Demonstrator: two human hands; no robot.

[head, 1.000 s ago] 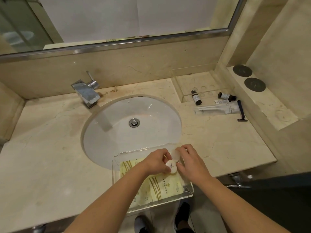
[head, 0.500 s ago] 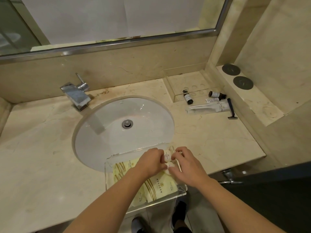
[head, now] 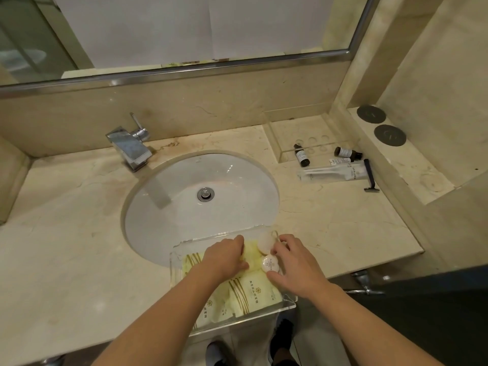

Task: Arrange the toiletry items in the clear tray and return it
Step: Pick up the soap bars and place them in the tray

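A clear tray [head: 175,273] sits on the counter's front edge, overhanging the sink rim and the counter edge. Pale yellow sachets [head: 250,294] with gold stripes lie flat inside it. Two round white soaps lie at its far right: one [head: 266,243] farther back, one [head: 270,263] nearer. My left hand [head: 225,258] rests palm down on the sachets, fingers curled, just left of the soaps. My right hand [head: 295,262] touches both soaps with its fingertips from the right. Whether either hand grips anything is hard to tell.
The white sink [head: 203,202] and chrome tap [head: 129,146] lie behind the tray. At the back right are a second clear tray [head: 274,143], two small dark bottles [head: 301,155] [head: 347,153], a wrapped toothbrush kit [head: 332,173] and a razor [head: 369,175]. Two dark round discs [head: 380,124] sit on the raised ledge.
The soap held up between both hands a second ago now lies in the tray beside the other one. My left hand has moved left onto the sachets.
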